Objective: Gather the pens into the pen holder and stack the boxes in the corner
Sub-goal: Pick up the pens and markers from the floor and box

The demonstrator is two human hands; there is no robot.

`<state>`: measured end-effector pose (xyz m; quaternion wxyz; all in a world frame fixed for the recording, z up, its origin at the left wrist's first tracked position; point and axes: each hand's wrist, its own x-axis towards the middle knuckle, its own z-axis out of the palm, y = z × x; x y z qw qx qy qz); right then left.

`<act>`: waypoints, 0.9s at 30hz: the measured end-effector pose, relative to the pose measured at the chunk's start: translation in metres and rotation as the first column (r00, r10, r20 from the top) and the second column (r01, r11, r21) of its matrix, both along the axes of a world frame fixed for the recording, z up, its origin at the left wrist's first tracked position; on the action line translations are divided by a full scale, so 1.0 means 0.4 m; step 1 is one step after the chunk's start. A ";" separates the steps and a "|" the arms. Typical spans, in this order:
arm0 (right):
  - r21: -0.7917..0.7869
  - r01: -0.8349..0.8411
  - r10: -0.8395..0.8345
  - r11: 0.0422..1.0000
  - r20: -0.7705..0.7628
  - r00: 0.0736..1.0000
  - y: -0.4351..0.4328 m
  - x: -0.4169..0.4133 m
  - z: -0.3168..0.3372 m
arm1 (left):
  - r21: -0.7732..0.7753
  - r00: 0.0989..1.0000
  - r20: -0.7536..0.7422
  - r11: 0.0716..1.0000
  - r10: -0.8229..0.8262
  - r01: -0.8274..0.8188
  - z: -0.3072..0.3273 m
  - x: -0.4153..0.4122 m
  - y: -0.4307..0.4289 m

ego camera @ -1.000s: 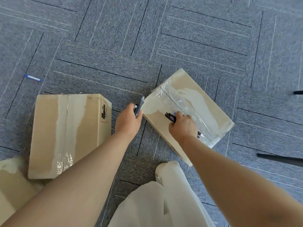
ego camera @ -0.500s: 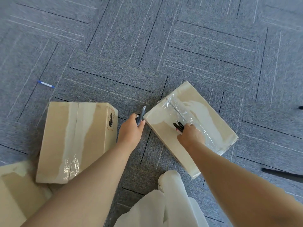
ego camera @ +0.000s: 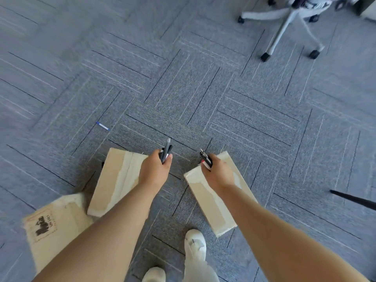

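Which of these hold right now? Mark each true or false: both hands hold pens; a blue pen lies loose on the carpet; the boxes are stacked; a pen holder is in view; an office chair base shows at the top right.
1. Both hands hold pens. True: the left hand and the right hand each grip dark pens.
2. A blue pen lies loose on the carpet. True, ahead and to the left.
3. The boxes are stacked. False: the three cardboard boxes lie separately on the carpet.
4. A pen holder is in view. False: none shows.
5. An office chair base shows at the top right. True.
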<state>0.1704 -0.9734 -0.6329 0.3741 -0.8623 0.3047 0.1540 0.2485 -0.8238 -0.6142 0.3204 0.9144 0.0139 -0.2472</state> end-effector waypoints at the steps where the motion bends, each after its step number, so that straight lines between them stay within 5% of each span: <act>1: 0.012 -0.013 0.012 1.000 0.018 1.000 -0.008 0.020 0.045 | -0.014 1.000 0.015 1.000 0.021 -0.021 0.044 0.016 -0.005; 10: 0.094 -0.108 0.092 0.990 0.162 0.982 -0.040 0.198 0.358 | -0.097 0.978 0.106 0.980 0.182 -0.172 0.341 0.115 0.007; 27: 0.030 -0.332 0.332 0.943 0.017 0.943 0.094 0.640 0.592 | -0.055 0.937 0.130 0.946 0.324 -0.320 0.550 0.455 0.145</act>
